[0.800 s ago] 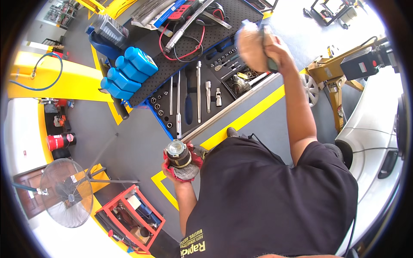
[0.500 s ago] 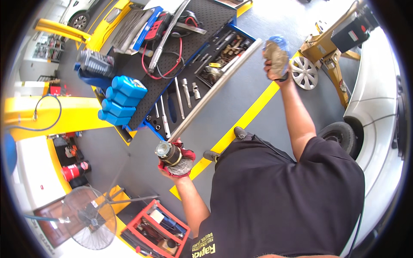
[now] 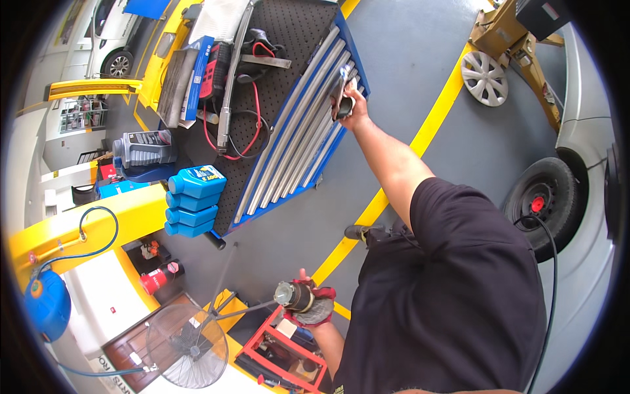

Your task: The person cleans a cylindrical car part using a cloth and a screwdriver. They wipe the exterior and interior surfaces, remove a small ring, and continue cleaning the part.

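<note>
My left hand [image 3: 306,303] is closed around a dark cylindrical part with a clear, glassy round end [image 3: 295,297]. Red and grey material [image 3: 319,310], like a work glove, is around the palm; I cannot tell whether it is worn or held. Reaching forward, my right hand [image 3: 353,110] is closed at the drawer fronts [image 3: 295,131] of the tool cart. A thin, shiny-edged packet-like thing [image 3: 344,77], seen edge-on, sticks up from its fingers, with something dark beside the palm. Whether the fingers also touch a drawer cannot be made out.
The cart's black perforated top [image 3: 295,33] holds a red tester [image 3: 215,69] with cables, blue bottles [image 3: 197,200] and a grey oil bottle [image 3: 146,148]. Around are a standing fan [image 3: 187,341], a red tool tray [image 3: 279,328], a hubcap [image 3: 484,79] and a car wheel [image 3: 545,205].
The open drawer of tools is now shut. My right hand has moved left to the drawer fronts, with the packet-like thing turned edge-on. The view has shifted; the left hand keeps its cylindrical part.
</note>
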A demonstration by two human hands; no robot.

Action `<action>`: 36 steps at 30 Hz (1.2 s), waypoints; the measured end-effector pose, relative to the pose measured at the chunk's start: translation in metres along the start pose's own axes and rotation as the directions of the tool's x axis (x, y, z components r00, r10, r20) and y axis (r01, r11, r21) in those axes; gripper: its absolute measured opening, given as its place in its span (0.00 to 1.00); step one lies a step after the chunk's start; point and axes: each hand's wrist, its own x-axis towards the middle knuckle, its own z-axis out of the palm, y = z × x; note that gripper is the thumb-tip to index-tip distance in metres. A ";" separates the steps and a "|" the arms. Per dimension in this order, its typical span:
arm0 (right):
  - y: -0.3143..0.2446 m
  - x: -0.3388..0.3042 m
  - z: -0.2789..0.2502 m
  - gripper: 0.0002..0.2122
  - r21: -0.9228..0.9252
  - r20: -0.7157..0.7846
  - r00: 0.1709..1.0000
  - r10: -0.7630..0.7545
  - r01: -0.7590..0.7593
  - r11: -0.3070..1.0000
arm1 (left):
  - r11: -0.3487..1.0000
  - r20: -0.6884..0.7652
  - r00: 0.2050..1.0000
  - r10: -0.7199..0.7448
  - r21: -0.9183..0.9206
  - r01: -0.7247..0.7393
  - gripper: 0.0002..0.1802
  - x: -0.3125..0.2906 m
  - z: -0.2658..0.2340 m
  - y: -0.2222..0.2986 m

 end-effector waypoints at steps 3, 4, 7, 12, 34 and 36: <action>0.007 0.007 0.012 0.18 0.085 0.028 0.999 0.033 -0.036 0.996 | 0.999 -0.129 0.991 -0.020 -0.030 0.016 0.37 -0.009 -0.005 -0.001; 0.009 0.004 0.015 0.18 0.053 -0.005 1.000 0.029 -0.029 0.998 | 0.999 -0.151 0.988 -0.029 -0.022 0.026 0.37 -0.006 -0.005 0.001; 0.007 -0.006 0.026 0.19 0.139 0.076 0.993 0.091 -0.101 0.985 | 0.999 -0.176 0.983 -0.045 -0.001 0.046 0.40 0.008 -0.001 0.000; 0.000 -0.017 0.034 0.22 0.094 0.049 0.994 0.099 -0.103 0.990 | 0.994 0.041 0.994 -0.105 0.047 0.103 0.40 0.058 0.019 -0.006; -0.179 -0.161 0.029 0.36 -0.926 0.198 0.957 -0.210 0.112 -0.361 | 0.970 0.016 0.983 -0.183 0.168 0.178 0.46 0.108 -0.083 -0.086; -0.164 -0.168 0.034 0.35 -0.561 0.137 0.957 -0.256 -0.138 -0.816 | 0.973 0.053 0.979 -0.198 0.131 0.190 0.47 0.101 -0.085 -0.089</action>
